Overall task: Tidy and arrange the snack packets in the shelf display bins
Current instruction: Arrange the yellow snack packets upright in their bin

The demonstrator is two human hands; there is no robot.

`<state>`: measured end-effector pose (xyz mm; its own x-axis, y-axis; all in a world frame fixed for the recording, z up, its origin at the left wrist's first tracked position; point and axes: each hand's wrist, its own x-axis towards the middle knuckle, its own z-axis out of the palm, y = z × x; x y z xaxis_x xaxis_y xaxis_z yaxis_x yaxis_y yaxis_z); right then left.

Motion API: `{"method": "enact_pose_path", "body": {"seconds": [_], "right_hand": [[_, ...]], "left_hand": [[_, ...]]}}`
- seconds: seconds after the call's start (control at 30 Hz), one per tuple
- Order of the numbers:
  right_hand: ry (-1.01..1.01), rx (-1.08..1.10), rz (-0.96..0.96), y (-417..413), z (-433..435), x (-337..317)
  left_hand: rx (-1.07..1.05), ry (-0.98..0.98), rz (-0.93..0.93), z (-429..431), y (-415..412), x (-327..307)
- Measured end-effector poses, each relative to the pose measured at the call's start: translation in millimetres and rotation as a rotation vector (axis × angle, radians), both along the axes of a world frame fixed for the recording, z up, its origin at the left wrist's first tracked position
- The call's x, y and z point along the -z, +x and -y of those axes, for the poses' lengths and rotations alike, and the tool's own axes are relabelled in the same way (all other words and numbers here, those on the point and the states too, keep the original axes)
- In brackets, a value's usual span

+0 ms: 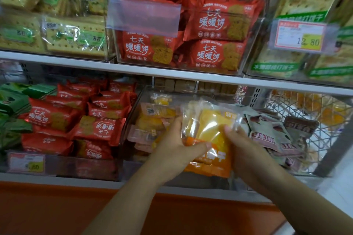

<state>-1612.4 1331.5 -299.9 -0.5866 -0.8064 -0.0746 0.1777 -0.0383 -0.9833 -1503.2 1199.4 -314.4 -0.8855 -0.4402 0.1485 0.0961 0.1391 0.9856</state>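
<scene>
**Both hands on a yellow snack packet at the lower shelf**

A clear-fronted yellow packet (208, 126) is held upright over the middle bin (133, 112) of the lower shelf, above an orange packet (212, 166) at the bin's front. The left hand (177, 149) grips its lower left edge, thumb laid across the front and fingers curled behind. The right hand (246, 150) closes on its lower right side, thumb pressed to the wrapper. More yellow packets (152, 118) lie loosely piled in the same bin, just left of the held one.

To the left, a bin of red packets (86, 120) sits in a jumble, some upside down. To the right lie pale packets (267, 131) beside a wire basket (309, 120); their print is too blurred to read. On the upper shelf stand more red packets (215, 25) in a clear bin, and a price tag (299, 36).
</scene>
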Motion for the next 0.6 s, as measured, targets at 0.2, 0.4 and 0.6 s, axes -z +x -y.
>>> {"method": "enact_pose_path", "body": {"seconds": [0.2, 0.4, 0.6], "right_hand": [[0.137, -0.061, -0.551, -31.7, -23.9, -42.8], [0.364, -0.170, -1.335, -38.9, -16.7, -66.0], [0.296, -0.233, -1.384, -42.1, -7.1, -60.0]], "left_hand": [[0.023, -0.154, -0.008, -6.6, 1.1, -2.9], [-0.083, -0.646, -0.029, -6.8, 1.0, -13.7], [-0.121, -0.987, -0.067, -0.7, -5.2, -12.1]]}}
